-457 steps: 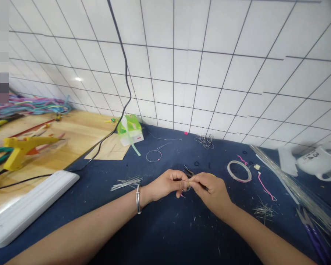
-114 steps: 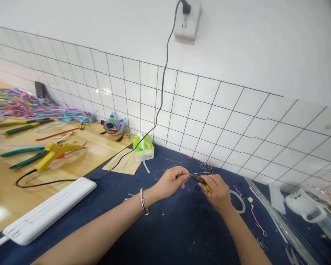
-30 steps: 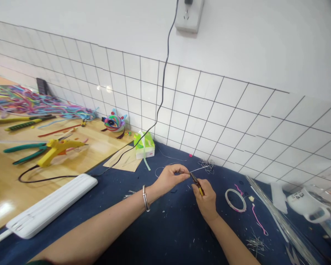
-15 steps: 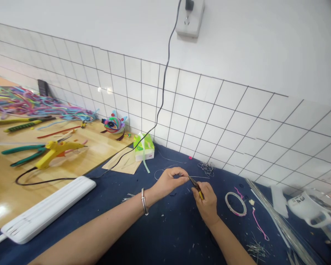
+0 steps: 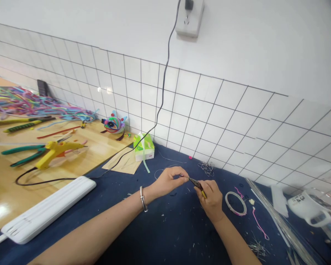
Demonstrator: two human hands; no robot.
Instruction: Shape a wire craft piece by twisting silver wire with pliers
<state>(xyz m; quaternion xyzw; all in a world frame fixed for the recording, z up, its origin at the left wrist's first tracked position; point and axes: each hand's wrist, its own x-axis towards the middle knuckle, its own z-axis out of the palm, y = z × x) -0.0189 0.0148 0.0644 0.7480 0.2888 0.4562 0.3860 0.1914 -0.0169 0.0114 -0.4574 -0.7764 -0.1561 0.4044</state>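
Observation:
My left hand (image 5: 172,179) is closed in a pinch on a thin wire (image 5: 159,170), whose loose part curves out behind the fingers over the dark blue cloth (image 5: 165,228). A pair of pliers (image 5: 198,185) with yellow on the handles sits in my right hand (image 5: 212,198), fingers wrapped round it. The pliers' tips point left and meet the left fingertips. What lies right between the tips and fingers is too small to make out.
To the left are a yellow glue gun (image 5: 51,152), green-handled pliers (image 5: 24,154) and a white power strip (image 5: 49,209). A tissue pack (image 5: 143,147) stands at the back. At right are a tape roll (image 5: 226,202), long wires (image 5: 287,224) and a white mug (image 5: 309,209).
My right hand has shifted slightly to the right with the pliers, now tilted flatter. A straight wire end seen behind the pliers no longer shows. My left hand has barely moved.

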